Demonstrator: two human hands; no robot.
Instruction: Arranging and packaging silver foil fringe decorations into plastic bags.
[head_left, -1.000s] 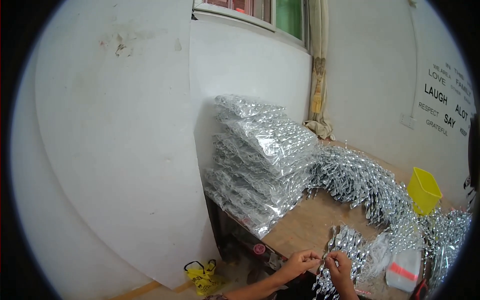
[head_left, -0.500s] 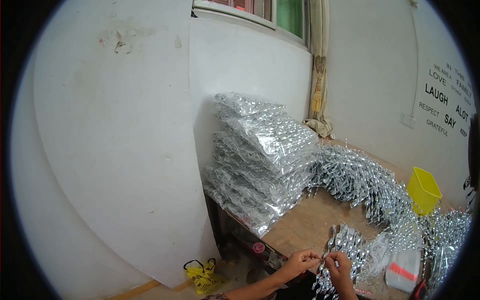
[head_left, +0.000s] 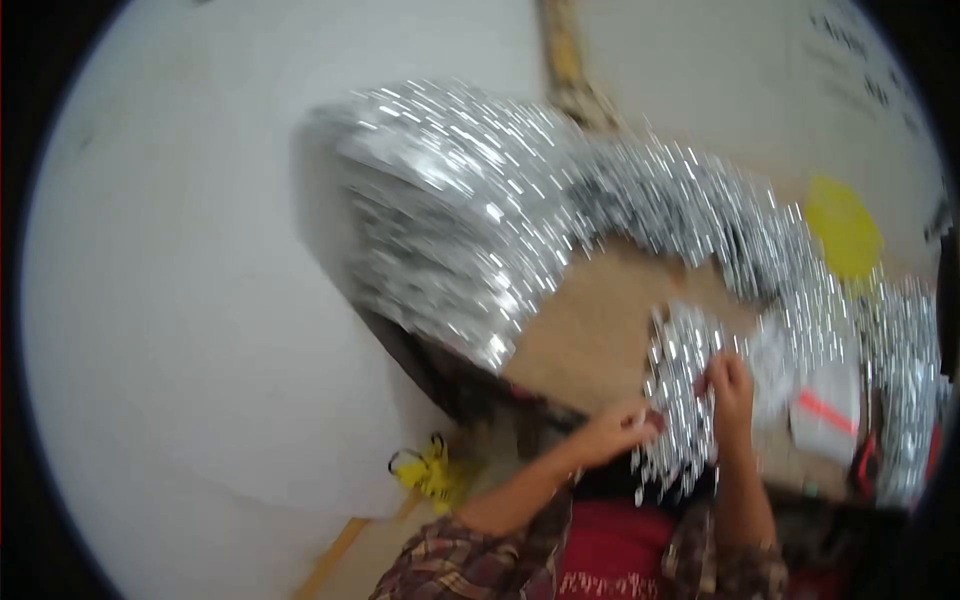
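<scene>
Motion blur softens the whole view. My left hand (head_left: 625, 428) is closed at the left edge of a small pile of shiny silver twisted strips (head_left: 682, 385), its fingertips drawn together. Over the right side of that pile is my right hand (head_left: 728, 382), raised and curled closed. Whatever either hand pinches is too smeared to make out. The strips lie on the brown table (head_left: 585, 325) and hang over its front edge towards my lap. Beside my right hand lies a whitish, thin-stranded tangle (head_left: 772, 365).
Packed silver bundles (head_left: 430, 220) are stacked at the table's left. Loose silver strips (head_left: 680, 200) curve along the back. On the right are a yellow bin (head_left: 843, 230), a clear plastic packet with a red stripe (head_left: 826, 408) and red-handled scissors (head_left: 866, 465). A yellow bag (head_left: 430, 470) sits below.
The view has tipped downward, so everything sits higher in it. My hands, which were together at a strip, are now apart, the right one farther up and right.
</scene>
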